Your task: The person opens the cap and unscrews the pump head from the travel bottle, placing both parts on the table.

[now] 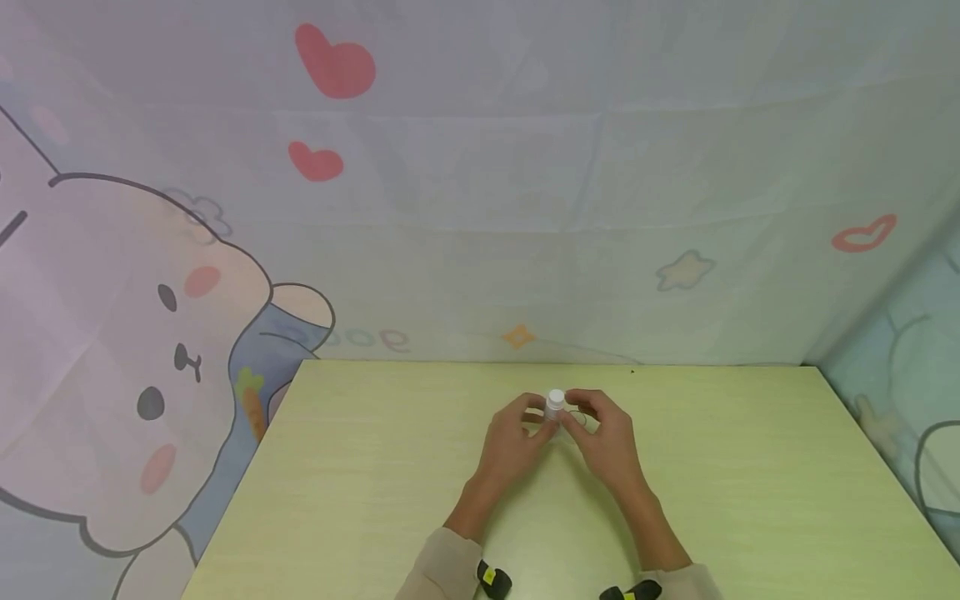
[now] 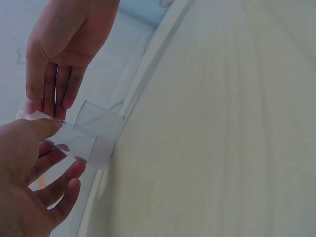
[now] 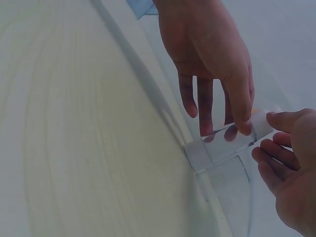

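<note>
A small clear bottle (image 2: 81, 140) with a white cap (image 1: 556, 397) and a whitish lower part stands upright near the middle of the table. My left hand (image 1: 512, 444) grips the bottle's clear body between thumb and fingers, and some fingertips show through the wall in the right wrist view. From the other side my right hand (image 1: 609, 442) pinches at the cap end, its thumb (image 3: 284, 120) against the white part. Right beside the bottle is an empty-looking clear cup (image 3: 232, 177), of which only a faint rim shows in the head view.
Both hands work over a pale yellow wooden table (image 1: 360, 483). Behind it hangs a light cloth (image 1: 465, 192) printed with hearts and a large cartoon animal. A similar cloth (image 1: 915, 367) hangs along the right side.
</note>
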The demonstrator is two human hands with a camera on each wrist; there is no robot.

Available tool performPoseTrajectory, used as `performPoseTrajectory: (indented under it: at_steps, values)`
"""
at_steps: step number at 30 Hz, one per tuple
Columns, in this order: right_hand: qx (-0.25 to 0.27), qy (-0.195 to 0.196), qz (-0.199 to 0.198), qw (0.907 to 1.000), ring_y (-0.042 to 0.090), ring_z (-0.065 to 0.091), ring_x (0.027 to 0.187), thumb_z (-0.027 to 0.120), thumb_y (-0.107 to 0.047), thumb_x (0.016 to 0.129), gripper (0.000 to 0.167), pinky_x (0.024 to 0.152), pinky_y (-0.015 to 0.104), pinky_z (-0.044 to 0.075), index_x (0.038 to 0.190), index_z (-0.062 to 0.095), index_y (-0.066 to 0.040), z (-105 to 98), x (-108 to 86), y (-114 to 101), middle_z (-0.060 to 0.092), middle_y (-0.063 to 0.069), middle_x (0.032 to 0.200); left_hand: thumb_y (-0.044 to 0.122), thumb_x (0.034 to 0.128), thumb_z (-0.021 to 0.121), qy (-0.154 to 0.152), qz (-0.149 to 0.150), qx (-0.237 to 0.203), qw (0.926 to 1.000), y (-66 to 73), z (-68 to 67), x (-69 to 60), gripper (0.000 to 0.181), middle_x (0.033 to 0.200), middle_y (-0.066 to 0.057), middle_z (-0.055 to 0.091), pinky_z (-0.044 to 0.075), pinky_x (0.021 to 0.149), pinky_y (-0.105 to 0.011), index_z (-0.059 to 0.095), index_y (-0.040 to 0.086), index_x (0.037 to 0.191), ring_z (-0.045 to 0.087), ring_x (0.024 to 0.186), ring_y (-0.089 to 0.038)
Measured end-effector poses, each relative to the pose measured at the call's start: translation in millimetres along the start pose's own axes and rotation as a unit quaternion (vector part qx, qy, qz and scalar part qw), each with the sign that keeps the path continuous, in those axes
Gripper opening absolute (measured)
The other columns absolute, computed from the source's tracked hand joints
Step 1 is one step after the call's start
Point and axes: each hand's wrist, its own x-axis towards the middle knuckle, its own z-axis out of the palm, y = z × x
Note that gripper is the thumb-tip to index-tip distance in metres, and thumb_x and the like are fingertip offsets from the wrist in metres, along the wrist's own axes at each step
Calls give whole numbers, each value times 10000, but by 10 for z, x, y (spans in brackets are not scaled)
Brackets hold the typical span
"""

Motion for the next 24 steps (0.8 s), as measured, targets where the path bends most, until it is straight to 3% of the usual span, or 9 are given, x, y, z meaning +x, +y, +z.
performPoseTrajectory:
  at_steps: [17,24]
  values:
    - [-112,374,98,9992,280,712,1112,836,-129,939,245,1014,443,566,1148,740,-44,130,-41,12,762,84,1144,448,1016,725,18,32,-7,10000,-51,29,7,348,1296,59,708,593,901,-399,681,197,1253,728,1124,-251]
    - [-99,271,124,9995,256,717,1126,820,-145,955,215,1012,414,567,1145,745,-76,116,-27,18,767,57,1145,402,1018,737,34,62,60,10000,-47,26,19,324,1294,50,711,596,887,-373,682,189,1257,732,1116,-243]
